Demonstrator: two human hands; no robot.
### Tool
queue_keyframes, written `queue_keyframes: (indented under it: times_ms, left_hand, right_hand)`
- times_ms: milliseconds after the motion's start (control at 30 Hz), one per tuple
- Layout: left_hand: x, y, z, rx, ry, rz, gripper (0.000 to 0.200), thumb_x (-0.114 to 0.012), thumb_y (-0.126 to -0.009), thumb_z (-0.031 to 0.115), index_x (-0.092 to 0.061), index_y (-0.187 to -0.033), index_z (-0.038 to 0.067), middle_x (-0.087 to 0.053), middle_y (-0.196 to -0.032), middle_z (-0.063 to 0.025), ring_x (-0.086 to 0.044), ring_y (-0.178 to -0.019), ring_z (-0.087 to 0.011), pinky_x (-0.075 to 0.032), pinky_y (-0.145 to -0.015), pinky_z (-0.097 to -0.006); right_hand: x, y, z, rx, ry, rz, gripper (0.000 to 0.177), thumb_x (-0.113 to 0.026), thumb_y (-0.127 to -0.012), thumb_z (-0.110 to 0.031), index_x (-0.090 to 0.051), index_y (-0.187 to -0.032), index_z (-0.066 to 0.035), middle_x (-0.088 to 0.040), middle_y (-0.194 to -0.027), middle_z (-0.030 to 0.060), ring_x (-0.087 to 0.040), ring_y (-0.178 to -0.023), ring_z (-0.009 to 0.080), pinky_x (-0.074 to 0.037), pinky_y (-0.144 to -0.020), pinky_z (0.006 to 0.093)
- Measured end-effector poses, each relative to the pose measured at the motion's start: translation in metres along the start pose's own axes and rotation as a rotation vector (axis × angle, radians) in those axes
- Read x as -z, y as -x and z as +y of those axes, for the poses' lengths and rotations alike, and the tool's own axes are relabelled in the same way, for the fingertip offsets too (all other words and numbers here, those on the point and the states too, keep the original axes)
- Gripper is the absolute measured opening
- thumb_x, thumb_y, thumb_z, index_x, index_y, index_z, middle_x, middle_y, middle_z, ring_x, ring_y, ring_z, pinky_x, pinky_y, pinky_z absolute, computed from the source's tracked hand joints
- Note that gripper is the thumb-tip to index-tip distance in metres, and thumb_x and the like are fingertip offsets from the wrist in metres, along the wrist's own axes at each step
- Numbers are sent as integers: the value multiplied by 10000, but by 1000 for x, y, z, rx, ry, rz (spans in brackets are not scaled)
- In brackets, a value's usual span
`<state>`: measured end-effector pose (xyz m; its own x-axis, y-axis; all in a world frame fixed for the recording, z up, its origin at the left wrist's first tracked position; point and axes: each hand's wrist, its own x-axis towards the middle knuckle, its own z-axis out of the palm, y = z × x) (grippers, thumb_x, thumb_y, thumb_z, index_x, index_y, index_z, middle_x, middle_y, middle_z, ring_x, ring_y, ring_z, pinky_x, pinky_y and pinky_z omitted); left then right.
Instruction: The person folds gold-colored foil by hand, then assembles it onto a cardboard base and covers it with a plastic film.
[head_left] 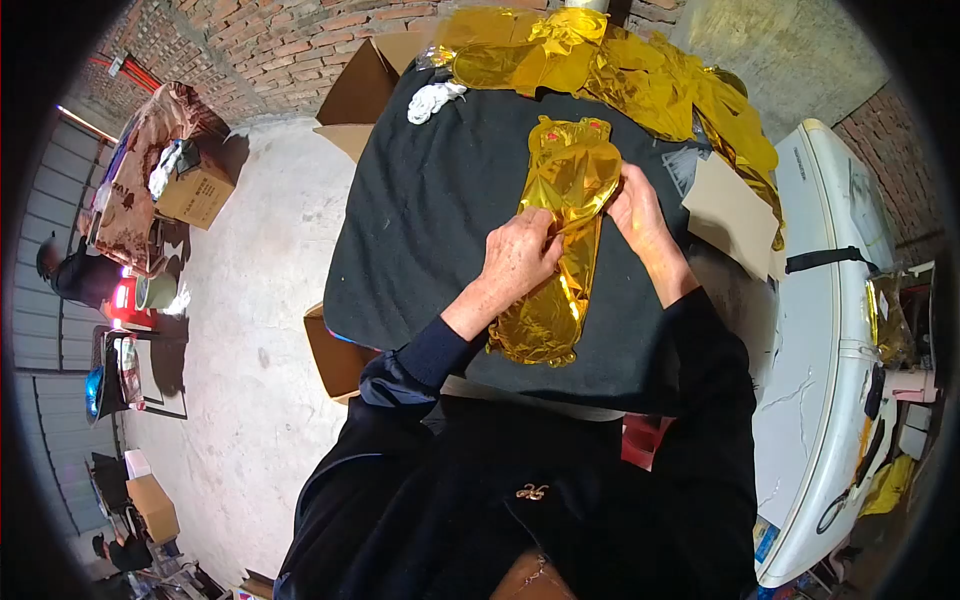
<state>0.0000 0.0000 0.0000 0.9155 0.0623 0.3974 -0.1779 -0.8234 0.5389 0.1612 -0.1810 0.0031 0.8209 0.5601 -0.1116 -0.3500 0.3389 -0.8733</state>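
My left hand (643, 212) cups the gold foil's (560, 240) right edge; my right hand (518, 258) pinches its middle, above the dark cloth (430, 220)

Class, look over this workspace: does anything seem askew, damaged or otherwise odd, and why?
Jagged, crack-like lines mark the white panel at right, suggesting damage. The gold foil heap lies rumpled and trails past the dark cloth, so looks untidy. No spill shows.

Foil piece (576, 262) on cloth (425, 220), foil heap (645, 85) behind
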Motion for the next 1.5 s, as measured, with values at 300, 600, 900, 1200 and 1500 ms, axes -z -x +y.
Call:
queue_keyframes:
  times_ms: [300, 600, 900, 1200, 1500]
  left_hand:
    - [23, 11, -6, -104, 162, 80, 141, -729, -957, 145, -661, -972, 21, -650, -914, -125, -667, -867, -322, -559, -745, -413]
    - [43, 28, -42, -4, 61, 97, 148, -732, -935, 67, -678, -1068, 33, -644, -1010, -133, -634, -977, -342, -526, -851, -437]
    - [46, 49, -44, -162, -79, -66, 317, -785, -939, 183, -691, -1225, 84, -636, -1301, -104, -554, -1276, -307, -437, -1033, -448]
    - [54, 57, -38, -194, -68, -93, 354, -769, -955, 215, -680, -1265, 69, -597, -1371, -128, -516, -1354, -329, -415, -1095, -468]
    - [71, 82, -29, -158, 29, -123, 245, -738, -978, 202, -716, -1184, 71, -649, -1337, -83, -547, -1340, -292, -422, -1089, -453]
  right_hand:
    - [-5, 0, -9, -15, 206, 11, 417, -567, -1129, -310, -597, -1394, 10, -699, -1351, 109, -674, -1241, 193, -496, -1122, 411]
    - [-4, -25, 1, 61, 541, 185, 335, -648, -1008, -87, -626, -1308, 61, -763, -1045, 112, -751, -822, 169, -617, -667, 333]
    - [-6, -37, -5, 53, 990, 226, 364, -665, -968, -181, -637, -1266, 26, -756, -949, 177, -759, -742, 265, -601, -624, 386]
    - [-14, -29, -3, 193, 1374, 289, 513, -707, -949, -234, -548, -1395, -36, -709, -1180, 302, -672, -1142, 493, -533, -953, 535]
    - [-56, -6, -2, 1006, 1868, 183, 348, -736, -922, -126, -631, -1249, -71, -636, -1123, 112, -611, -1076, 307, -524, -955, 426]
